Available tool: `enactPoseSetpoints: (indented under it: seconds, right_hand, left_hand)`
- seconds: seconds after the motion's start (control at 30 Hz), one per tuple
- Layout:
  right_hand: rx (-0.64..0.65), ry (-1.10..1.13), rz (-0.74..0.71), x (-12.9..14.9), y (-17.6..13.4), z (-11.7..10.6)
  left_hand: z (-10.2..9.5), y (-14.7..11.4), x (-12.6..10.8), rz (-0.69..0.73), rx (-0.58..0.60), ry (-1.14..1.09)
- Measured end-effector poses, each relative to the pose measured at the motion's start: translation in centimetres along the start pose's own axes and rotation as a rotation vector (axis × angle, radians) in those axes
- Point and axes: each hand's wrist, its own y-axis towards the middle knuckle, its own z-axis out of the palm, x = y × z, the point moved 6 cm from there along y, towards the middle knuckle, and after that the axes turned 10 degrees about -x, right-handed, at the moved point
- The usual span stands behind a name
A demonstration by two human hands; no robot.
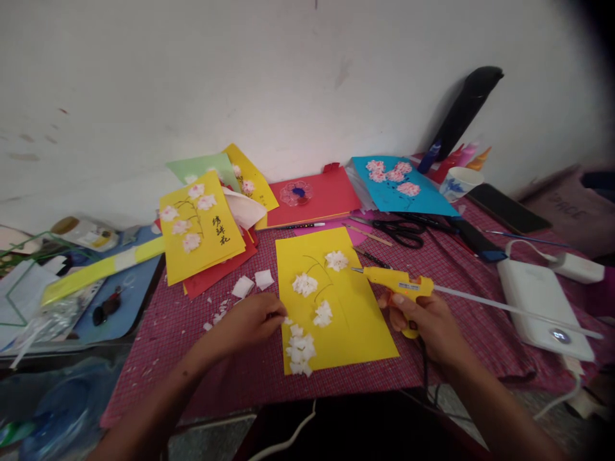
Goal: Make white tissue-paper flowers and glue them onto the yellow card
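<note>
My right hand (pixel 425 320) grips a yellow hot glue gun (pixel 396 280) by its handle. A long clear glue stick (pixel 504 308) sticks out of its back, and its metal nozzle points left over a yellow sheet (pixel 358 320). On that sheet are thin drawn stems, several white crumpled-paper blossoms (pixel 304 285) and a cluster of white paper bits (pixel 300 351) at the lower left. At the sheet's left edge my left hand (pixel 257 317) is closed in a pinch, with a small white paper bit (pixel 287 321) at its fingertips. White paper squares (pixel 243 287) lie just beyond it.
Finished flower cards (pixel 199 243) are stacked at the back left, and a blue card (pixel 398 198) lies at the back right. Black scissors (pixel 401 232), a paper cup (pixel 460 186), a phone (pixel 502 208) and a white power bank (pixel 542 314) surround the sheet. The gun's cord hangs over the front edge.
</note>
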Motion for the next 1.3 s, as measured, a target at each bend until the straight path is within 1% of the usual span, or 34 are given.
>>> enactPoseSetpoints:
  seconds: [0.13, 0.37, 0.5, 0.63, 0.87, 1.03, 1.3]
  right_hand:
    - [0.005, 0.028, 0.009, 0.0, -0.1, 0.0]
    - [-0.006, 0.01, 0.04, -0.1, -0.1, 0.0]
    - [-0.002, 0.003, 0.033, -0.2, 0.0, 0.0]
    - [0.011, -0.014, 0.025, -0.3, -0.1, -0.1]
    - [0.034, 0.011, 0.051, -0.7, -0.1, -0.1]
    - [0.023, 0.029, 0.069, -1.0, -0.2, -0.2]
    - [0.019, -0.006, 0.059, -1.1, -0.2, -0.3]
  left_hand:
    - [-0.3, 0.7, 0.3, -0.031, -0.035, -0.095]
    - [0.4, 1.9, 1.6, -0.196, -0.065, -0.258]
    - [1.0, 2.8, 1.6, -0.223, -0.114, -0.29]
    - [2.0, 4.1, 1.0, -0.229, -0.125, -0.335]
    - [3.2, 5.8, -0.5, -0.227, -0.086, -0.312]
    - [3.6, 5.7, -0.8, -0.209, -0.091, -0.224]
    - [3.8, 5.3, -1.4, -0.24, -0.112, -0.172]
